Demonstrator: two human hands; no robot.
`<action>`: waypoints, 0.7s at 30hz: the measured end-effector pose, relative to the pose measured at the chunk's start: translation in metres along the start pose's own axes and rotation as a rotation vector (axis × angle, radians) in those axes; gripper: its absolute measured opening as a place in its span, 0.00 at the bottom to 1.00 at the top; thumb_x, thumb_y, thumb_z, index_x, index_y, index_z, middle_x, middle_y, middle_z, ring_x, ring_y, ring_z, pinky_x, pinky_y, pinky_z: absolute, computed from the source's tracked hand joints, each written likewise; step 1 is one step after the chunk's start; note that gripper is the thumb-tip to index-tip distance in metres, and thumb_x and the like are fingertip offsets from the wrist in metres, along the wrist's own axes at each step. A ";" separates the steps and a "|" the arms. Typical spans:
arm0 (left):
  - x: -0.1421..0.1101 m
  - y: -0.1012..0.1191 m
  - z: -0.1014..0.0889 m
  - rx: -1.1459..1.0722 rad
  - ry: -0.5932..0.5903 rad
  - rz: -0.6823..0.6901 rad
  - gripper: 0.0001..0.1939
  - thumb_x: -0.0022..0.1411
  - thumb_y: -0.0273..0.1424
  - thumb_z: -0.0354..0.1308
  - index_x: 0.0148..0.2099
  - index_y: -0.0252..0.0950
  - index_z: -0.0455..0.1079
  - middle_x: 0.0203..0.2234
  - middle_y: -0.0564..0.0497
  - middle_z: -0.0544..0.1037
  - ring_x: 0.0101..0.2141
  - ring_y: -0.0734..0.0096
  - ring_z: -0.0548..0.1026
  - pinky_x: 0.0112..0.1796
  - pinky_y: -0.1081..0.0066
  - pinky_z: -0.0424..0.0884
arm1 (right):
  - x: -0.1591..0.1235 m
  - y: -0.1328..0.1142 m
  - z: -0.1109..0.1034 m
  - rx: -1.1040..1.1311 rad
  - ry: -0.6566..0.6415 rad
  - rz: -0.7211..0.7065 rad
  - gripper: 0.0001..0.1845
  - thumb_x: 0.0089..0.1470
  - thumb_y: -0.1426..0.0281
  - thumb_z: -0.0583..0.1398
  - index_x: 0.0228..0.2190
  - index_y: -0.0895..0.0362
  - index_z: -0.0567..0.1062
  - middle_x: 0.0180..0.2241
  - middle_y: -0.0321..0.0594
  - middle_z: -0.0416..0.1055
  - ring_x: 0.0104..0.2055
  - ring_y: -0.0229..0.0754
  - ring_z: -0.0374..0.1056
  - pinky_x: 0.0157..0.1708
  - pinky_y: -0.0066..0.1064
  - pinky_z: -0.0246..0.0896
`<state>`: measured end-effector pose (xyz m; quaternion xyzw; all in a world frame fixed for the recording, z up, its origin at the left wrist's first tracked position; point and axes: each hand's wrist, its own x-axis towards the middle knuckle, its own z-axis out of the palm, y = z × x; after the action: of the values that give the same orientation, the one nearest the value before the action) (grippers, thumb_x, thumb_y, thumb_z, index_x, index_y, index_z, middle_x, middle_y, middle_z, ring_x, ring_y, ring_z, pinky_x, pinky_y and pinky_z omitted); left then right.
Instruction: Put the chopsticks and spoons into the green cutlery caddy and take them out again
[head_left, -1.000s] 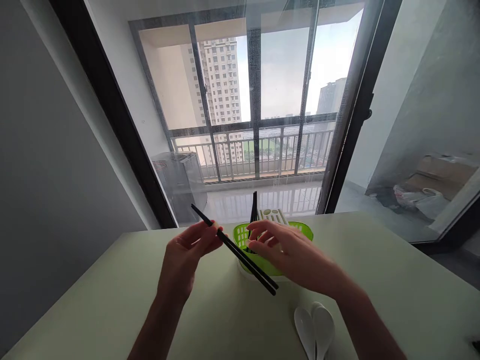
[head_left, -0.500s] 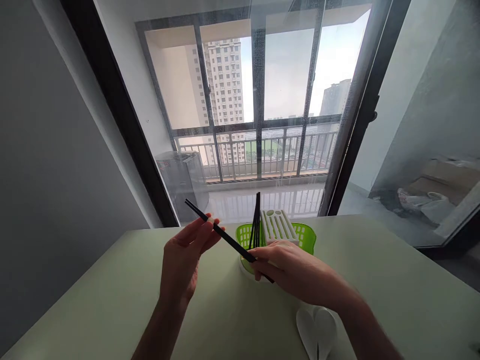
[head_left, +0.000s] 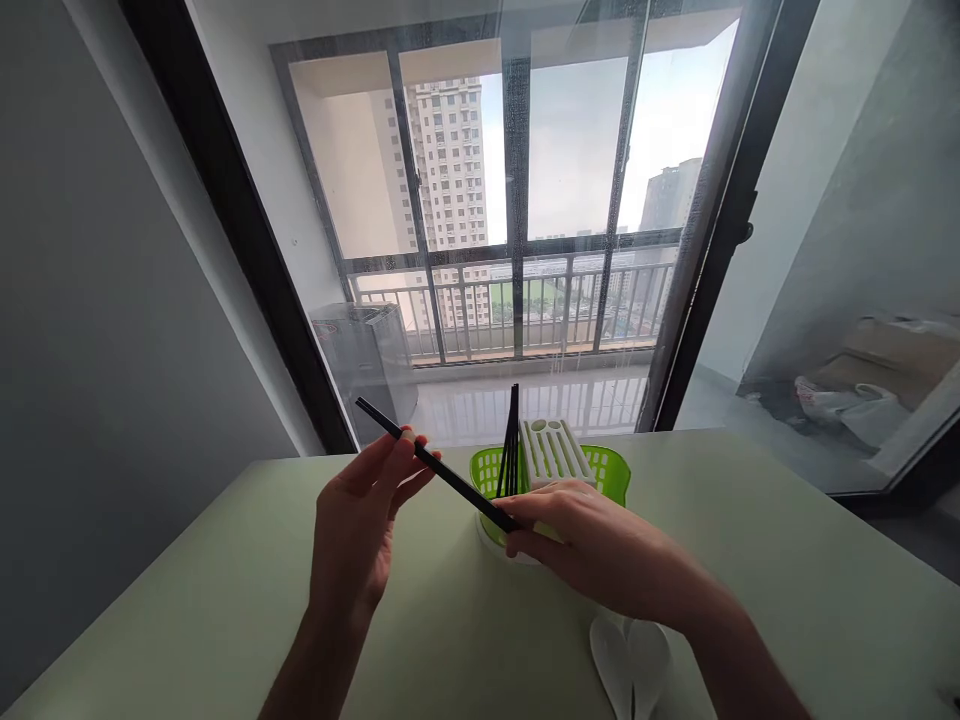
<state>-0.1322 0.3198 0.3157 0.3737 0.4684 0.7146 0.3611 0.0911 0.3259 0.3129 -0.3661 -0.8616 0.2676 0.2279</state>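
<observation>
A pair of black chopsticks (head_left: 456,482) slants down to the right between my hands. My left hand (head_left: 360,520) pinches them near their thin upper end. My right hand (head_left: 577,535) is closed on their thick lower end, hiding the tips there. Behind my right hand stands a green basket (head_left: 487,462) with lattice walls and a white base. Several more black chopsticks (head_left: 510,450) lean upright in its left part. A white slotted holder lid (head_left: 556,450) rests tilted at the basket's middle, its lower edge partly covered by my right hand.
Two white spoons (head_left: 630,655) lie side by side on the pale green table (head_left: 450,640), below my right wrist. Past the table's far edge is a glass door with a dark frame (head_left: 705,260). A cardboard box (head_left: 892,350) and plastic bags sit beyond the glass at right.
My right hand has come down from over the basket and closed on the chopsticks' lower end. The two sticks, earlier spread apart, now lie together and have shifted slightly left.
</observation>
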 end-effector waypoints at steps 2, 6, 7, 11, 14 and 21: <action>0.002 0.002 0.001 0.004 0.040 0.052 0.21 0.46 0.41 0.76 0.40 0.35 0.81 0.37 0.47 0.85 0.39 0.57 0.84 0.47 0.53 0.82 | -0.002 0.001 -0.003 0.012 0.055 0.008 0.21 0.64 0.62 0.60 0.57 0.45 0.75 0.48 0.39 0.79 0.52 0.50 0.73 0.48 0.37 0.64; 0.020 0.010 0.012 0.004 0.094 0.214 0.21 0.49 0.39 0.74 0.44 0.34 0.80 0.37 0.47 0.84 0.41 0.58 0.83 0.50 0.53 0.80 | -0.008 0.001 -0.014 0.023 0.287 0.061 0.25 0.65 0.59 0.58 0.61 0.45 0.68 0.51 0.41 0.77 0.51 0.49 0.74 0.47 0.40 0.69; 0.026 0.011 0.017 0.011 0.083 0.248 0.22 0.50 0.39 0.74 0.44 0.33 0.80 0.37 0.47 0.84 0.41 0.58 0.83 0.50 0.53 0.80 | -0.009 0.000 -0.018 0.029 0.357 0.077 0.24 0.65 0.59 0.57 0.61 0.45 0.69 0.51 0.42 0.77 0.49 0.48 0.75 0.43 0.38 0.71; 0.051 0.008 0.037 0.153 -0.097 0.266 0.21 0.51 0.40 0.73 0.44 0.32 0.81 0.36 0.46 0.85 0.38 0.59 0.84 0.48 0.54 0.81 | -0.011 -0.005 -0.025 0.056 0.522 0.102 0.22 0.66 0.59 0.56 0.59 0.47 0.69 0.53 0.42 0.75 0.45 0.45 0.77 0.31 0.31 0.71; 0.062 -0.010 0.050 0.382 -0.266 0.261 0.19 0.53 0.41 0.71 0.44 0.35 0.82 0.36 0.47 0.86 0.38 0.57 0.84 0.47 0.57 0.81 | -0.010 -0.004 -0.024 0.060 0.472 0.114 0.19 0.66 0.60 0.56 0.56 0.47 0.70 0.52 0.41 0.75 0.42 0.43 0.77 0.34 0.32 0.71; 0.079 -0.057 0.066 0.653 -0.361 0.284 0.16 0.57 0.44 0.68 0.43 0.39 0.82 0.33 0.50 0.86 0.33 0.61 0.85 0.40 0.64 0.82 | -0.010 0.002 -0.022 0.027 0.148 0.057 0.19 0.66 0.61 0.55 0.56 0.49 0.72 0.49 0.41 0.76 0.44 0.44 0.74 0.46 0.40 0.67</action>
<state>-0.1012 0.4314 0.2967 0.6494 0.5436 0.4937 0.1978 0.1118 0.3262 0.3264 -0.4063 -0.8279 0.2578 0.2883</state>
